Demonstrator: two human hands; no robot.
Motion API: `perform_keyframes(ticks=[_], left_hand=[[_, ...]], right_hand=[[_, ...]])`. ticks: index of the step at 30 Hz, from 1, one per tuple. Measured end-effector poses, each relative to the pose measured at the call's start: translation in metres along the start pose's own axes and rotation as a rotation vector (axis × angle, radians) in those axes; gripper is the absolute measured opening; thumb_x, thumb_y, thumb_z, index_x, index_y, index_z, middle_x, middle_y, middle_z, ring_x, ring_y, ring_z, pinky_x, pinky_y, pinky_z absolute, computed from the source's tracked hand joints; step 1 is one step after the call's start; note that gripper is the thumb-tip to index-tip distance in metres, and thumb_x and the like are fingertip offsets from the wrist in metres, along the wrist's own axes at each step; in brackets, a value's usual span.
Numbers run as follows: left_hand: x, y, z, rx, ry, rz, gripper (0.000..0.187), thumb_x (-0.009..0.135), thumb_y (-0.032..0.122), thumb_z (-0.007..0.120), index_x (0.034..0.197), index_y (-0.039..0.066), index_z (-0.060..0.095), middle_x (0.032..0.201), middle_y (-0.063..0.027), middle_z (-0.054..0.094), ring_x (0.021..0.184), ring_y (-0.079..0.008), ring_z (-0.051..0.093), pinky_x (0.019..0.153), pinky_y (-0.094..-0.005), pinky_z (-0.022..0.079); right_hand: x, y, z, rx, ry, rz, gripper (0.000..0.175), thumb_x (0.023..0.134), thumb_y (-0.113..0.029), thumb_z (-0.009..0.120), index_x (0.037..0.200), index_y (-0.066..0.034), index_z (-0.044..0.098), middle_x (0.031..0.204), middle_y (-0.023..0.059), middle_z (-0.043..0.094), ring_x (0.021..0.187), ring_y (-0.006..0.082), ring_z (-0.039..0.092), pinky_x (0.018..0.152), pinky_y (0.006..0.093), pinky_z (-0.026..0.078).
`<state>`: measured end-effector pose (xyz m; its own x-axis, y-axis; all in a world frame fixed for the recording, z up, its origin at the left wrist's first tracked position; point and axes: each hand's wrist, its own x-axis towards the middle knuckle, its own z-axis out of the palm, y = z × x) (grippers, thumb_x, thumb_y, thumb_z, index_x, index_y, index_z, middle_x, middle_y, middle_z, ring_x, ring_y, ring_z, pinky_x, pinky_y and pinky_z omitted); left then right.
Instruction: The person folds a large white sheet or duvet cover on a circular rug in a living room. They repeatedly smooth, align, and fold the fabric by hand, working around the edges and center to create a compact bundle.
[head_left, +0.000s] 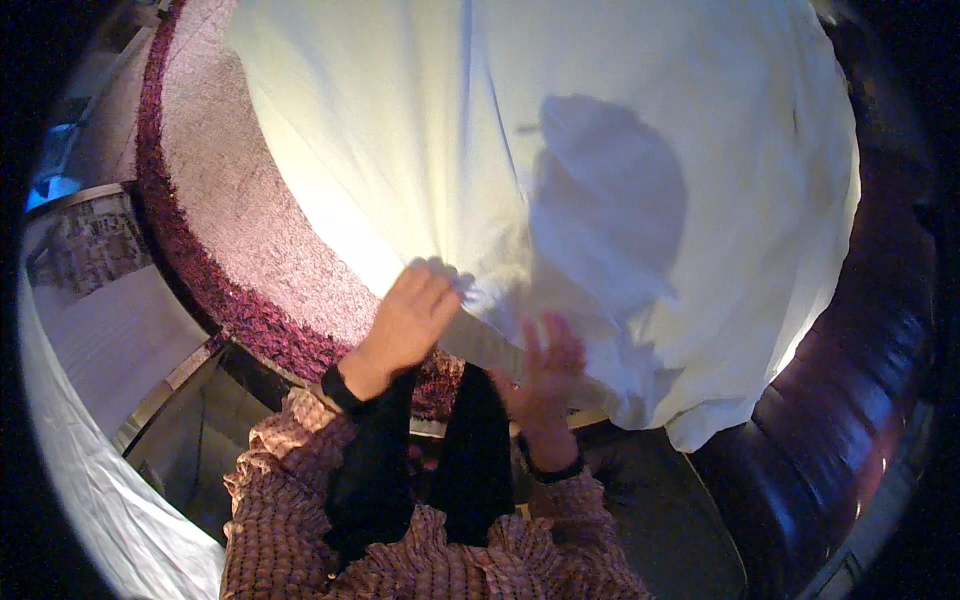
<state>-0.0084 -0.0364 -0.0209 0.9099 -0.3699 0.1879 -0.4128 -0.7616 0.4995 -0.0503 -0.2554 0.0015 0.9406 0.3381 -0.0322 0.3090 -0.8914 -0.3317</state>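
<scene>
A large white cloth sheet (360, 105) spreads in front of me, with folds fanning out from my left hand (409, 319). The fingers of that hand are curled over the gathered near edge of the sheet. My right hand (547, 367) is blurred by motion, its fingers raised and apart in front of the sheet's near edge, with nothing seen in it. A dark rounded shadow (611, 195) falls on the sheet beyond my right hand.
Under the sheet's left side lies a pale pink shaggy rug (232, 180) with a dark magenta border (225, 292). A dark, glossy padded seat (810, 435), seemingly a sofa, curves along the right. Wrinkled white material (112, 480) is at the lower left.
</scene>
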Motion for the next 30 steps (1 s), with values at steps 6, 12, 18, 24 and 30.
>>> perform_keyframes(ticks=[6, 12, 18, 24, 30], left_hand=[[-0.003, 0.015, -0.056, -0.274, 0.043, 0.123, 0.017, 0.069, 0.008, 0.060, 0.085, 0.002, 0.058, 0.082, -0.0098, 0.055, 0.082, -0.0270, 0.055, 0.077, -0.0393, 0.046], [0.004, -0.049, -0.029, -0.183, -0.035, 0.014, 0.018, 0.076, 0.009, 0.057, 0.093, 0.005, 0.061, 0.096, -0.0083, 0.059, 0.095, -0.0250, 0.054, 0.086, -0.0406, 0.042], [0.025, -0.125, -0.011, 0.165, 0.177, -0.126, 0.024, 0.076, 0.007, 0.051, 0.097, 0.009, 0.062, 0.099, -0.0070, 0.056, 0.101, -0.0245, 0.050, 0.092, -0.0413, 0.037], [0.025, -0.139, -0.046, -0.029, 0.248, -0.097, 0.040, 0.055, -0.007, 0.060, 0.093, 0.005, 0.060, 0.089, -0.0117, 0.057, 0.085, -0.0342, 0.055, 0.077, -0.0398, 0.047], [0.023, -0.099, -0.096, -0.012, 0.168, -0.013, 0.036, 0.063, -0.001, 0.059, 0.098, 0.004, 0.059, 0.091, -0.0146, 0.057, 0.086, -0.0342, 0.056, 0.076, -0.0410, 0.047]], right_hand=[[0.036, -0.067, 0.002, 0.276, 0.170, 0.053, 0.028, 0.086, -0.024, 0.060, 0.102, -0.0017, 0.060, 0.091, 0.0152, 0.061, 0.085, 0.0333, 0.058, 0.078, 0.0462, 0.045], [0.047, -0.073, -0.014, 0.206, 0.258, 0.028, 0.011, 0.087, -0.010, 0.056, 0.084, -0.0010, 0.060, 0.070, 0.0154, 0.057, 0.066, 0.0362, 0.056, 0.059, 0.0450, 0.044], [0.050, -0.069, -0.016, 0.097, 0.112, 0.075, 0.011, 0.087, -0.010, 0.054, 0.084, -0.0007, 0.058, 0.076, 0.0166, 0.058, 0.072, 0.0369, 0.056, 0.064, 0.0450, 0.042], [0.062, -0.072, -0.014, 0.047, 0.246, 0.017, 0.020, 0.084, -0.019, 0.062, 0.094, -0.0024, 0.058, 0.097, 0.0162, 0.057, 0.091, 0.0348, 0.053, 0.081, 0.0442, 0.040], [0.094, -0.117, 0.029, 0.056, 0.261, 0.015, 0.066, 0.070, -0.029, 0.075, 0.123, -0.0027, 0.046, 0.116, 0.0163, 0.052, 0.106, 0.0334, 0.049, 0.089, 0.0449, 0.037]])
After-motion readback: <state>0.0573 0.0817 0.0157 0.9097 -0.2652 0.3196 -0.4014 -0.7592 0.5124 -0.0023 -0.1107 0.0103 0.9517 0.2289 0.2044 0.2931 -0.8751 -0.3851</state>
